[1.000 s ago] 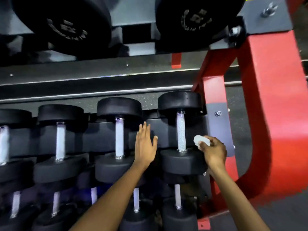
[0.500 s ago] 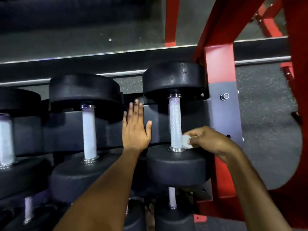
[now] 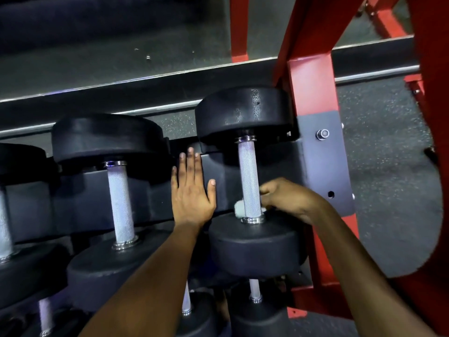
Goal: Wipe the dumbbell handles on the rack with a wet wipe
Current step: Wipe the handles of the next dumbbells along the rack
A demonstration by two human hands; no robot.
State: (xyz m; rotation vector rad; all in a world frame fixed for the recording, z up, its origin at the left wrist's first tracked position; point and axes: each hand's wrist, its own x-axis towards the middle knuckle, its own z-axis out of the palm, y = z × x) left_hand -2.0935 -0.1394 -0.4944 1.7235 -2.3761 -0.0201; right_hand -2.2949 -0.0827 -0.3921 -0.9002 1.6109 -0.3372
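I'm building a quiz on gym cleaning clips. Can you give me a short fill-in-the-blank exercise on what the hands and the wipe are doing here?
1. The right hand wraps the wet wipe around the ____ end of the rightmost dumbbell handle.
2. The left hand rests with ____ fingers on the dark rack panel between two dumbbells.
3. The rack's upright post beside that dumbbell is painted ____.

Missing words: lower; straight; red

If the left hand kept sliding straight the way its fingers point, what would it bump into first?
The left hand lies flat on the dark rack panel, fingers pointing up. It would probably meet the panel's top edge, in the gap between the two dumbbell heads, though depth is hard to judge.
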